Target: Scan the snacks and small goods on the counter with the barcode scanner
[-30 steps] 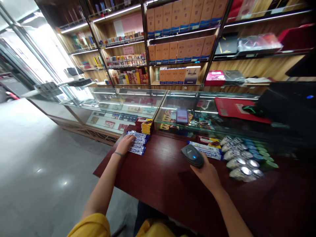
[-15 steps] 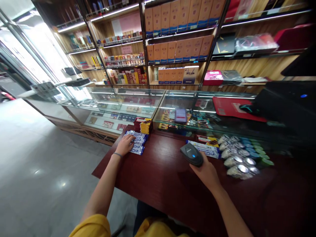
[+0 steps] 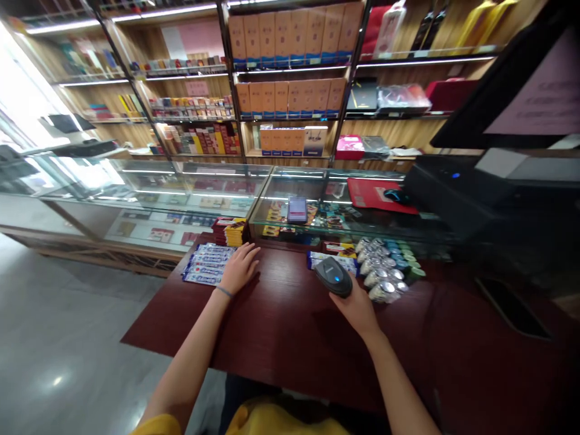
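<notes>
My right hand is wrapped round a black barcode scanner with a blue light on top, held above the dark red wooden desk. My left hand has its fingers stretched out, palm down, at the right edge of a row of blue-and-white packets. Behind it stands a stack of yellow-and-red packs. More blue-and-white packets lie partly hidden behind the scanner, with a red-and-yellow pack just beyond. Silver-topped cups stand in rows right of the scanner.
A glass display counter runs behind the desk. On it lie a phone and a red mat with a mouse. At the right are a monitor and a dark tablet-like slab. Shelves hold boxed goods.
The camera view has turned to the right. My left hand has moved right off the middle of the blue-and-white packets to their edge. My right hand still holds the scanner.
</notes>
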### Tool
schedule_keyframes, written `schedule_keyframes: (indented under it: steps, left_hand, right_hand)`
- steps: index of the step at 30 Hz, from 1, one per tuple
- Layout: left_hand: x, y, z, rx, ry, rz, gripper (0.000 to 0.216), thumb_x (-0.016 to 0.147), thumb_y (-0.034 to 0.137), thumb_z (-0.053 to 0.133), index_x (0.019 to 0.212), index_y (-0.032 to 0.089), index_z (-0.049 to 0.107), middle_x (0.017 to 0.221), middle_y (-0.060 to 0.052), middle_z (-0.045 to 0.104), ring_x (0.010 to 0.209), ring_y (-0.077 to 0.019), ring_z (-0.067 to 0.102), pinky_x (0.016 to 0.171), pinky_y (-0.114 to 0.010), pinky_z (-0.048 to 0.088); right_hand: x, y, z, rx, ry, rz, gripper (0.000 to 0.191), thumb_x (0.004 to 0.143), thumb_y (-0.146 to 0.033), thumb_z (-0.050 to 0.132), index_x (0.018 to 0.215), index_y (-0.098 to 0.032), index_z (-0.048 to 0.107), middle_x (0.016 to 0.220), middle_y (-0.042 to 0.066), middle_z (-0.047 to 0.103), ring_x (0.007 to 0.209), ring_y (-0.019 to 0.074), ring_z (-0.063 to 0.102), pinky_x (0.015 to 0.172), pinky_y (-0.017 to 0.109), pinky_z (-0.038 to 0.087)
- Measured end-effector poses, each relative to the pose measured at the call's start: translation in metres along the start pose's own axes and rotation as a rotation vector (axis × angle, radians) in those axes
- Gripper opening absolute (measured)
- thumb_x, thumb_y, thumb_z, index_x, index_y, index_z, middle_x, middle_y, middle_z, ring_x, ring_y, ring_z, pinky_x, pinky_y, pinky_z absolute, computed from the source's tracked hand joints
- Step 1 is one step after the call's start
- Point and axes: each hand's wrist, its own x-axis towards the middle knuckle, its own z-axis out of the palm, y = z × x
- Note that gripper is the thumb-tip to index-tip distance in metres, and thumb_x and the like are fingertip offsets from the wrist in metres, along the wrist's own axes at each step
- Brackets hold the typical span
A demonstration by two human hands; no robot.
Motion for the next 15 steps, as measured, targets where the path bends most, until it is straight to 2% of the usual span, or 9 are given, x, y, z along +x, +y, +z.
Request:
schedule_keyframes:
  steps: [6,9,12,15]
  left_hand:
    - [0.034,0.077,0.051,-0.094,-0.052,0.126,0.048,0.096,0.029,0.046,0.144,0.023,0.044,0.147,-0.010,0.047,0.142,-0.0275,0.034,0.116,-0.050,0.033]
    - [0.046,0.112,0.078,-0.163,-0.077,0.176,0.046,0.095,0.028,0.048,0.141,0.022,0.048,0.146,-0.011,0.048,0.141,-0.0284,0.036,0.115,-0.050,0.034]
    - [0.052,0.139,0.100,-0.248,-0.102,0.207,0.042,0.095,0.027,0.049,0.136,0.021,0.052,0.143,-0.013,0.049,0.138,-0.0292,0.039,0.114,-0.050,0.034]
    - [0.057,0.159,0.112,-0.328,-0.136,0.244,0.042,0.094,0.021,0.049,0.135,0.023,0.053,0.143,-0.014,0.049,0.135,-0.0286,0.041,0.113,-0.050,0.034]
  right_hand:
    - [-0.009,0.026,-0.025,0.042,0.064,0.050,0.050,0.075,-0.037,0.063,0.122,-0.025,0.052,0.091,0.005,0.074,0.092,0.0261,0.071,0.076,0.034,0.055]
    - [-0.015,0.036,-0.039,0.021,0.086,0.104,0.055,0.075,-0.038,0.064,0.126,-0.025,0.051,0.095,0.006,0.074,0.096,0.0272,0.070,0.078,0.035,0.054]
    - [-0.021,0.045,-0.052,-0.014,0.110,0.170,0.056,0.075,-0.039,0.064,0.128,-0.026,0.051,0.094,0.006,0.074,0.096,0.0289,0.070,0.078,0.037,0.054]
    - [-0.026,0.052,-0.062,-0.024,0.129,0.195,0.055,0.075,-0.039,0.064,0.127,-0.026,0.052,0.093,0.006,0.074,0.097,0.0290,0.071,0.078,0.037,0.055]
